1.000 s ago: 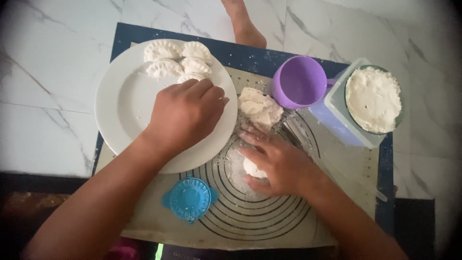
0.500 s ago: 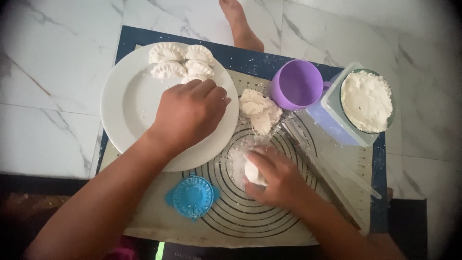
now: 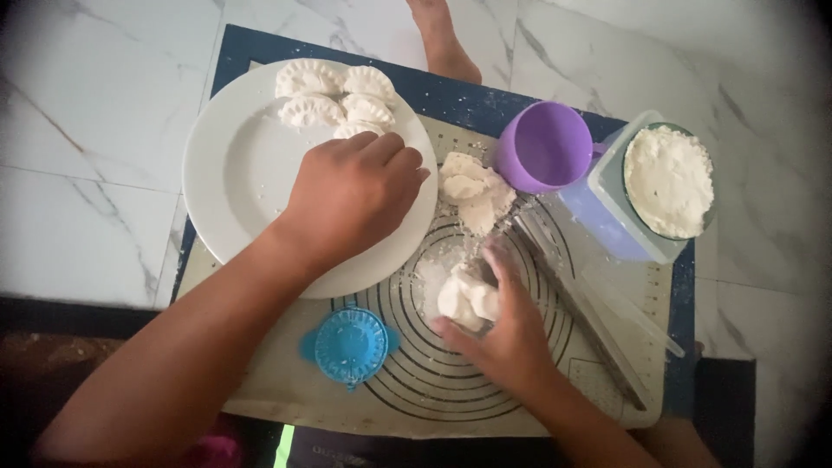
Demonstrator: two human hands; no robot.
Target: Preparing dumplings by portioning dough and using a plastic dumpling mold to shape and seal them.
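Both hands busy on the ringed beige pastry mat (image 3: 416, 390).
Right hand (image 3: 498, 325) clamped on soft white dough lump (image 3: 466, 296), mat centre. Left hand (image 3: 351, 195) curled shut over round white plate (image 3: 234, 173), near crimped white dumplings (image 3: 334, 95); contents can't tell.

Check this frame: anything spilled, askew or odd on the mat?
Loose flour is scattered on the mat beside the right hand, which holds a dough piece. A bare foot rests at the mat's far edge, close to the plate of dumplings. Nothing is tipped over.
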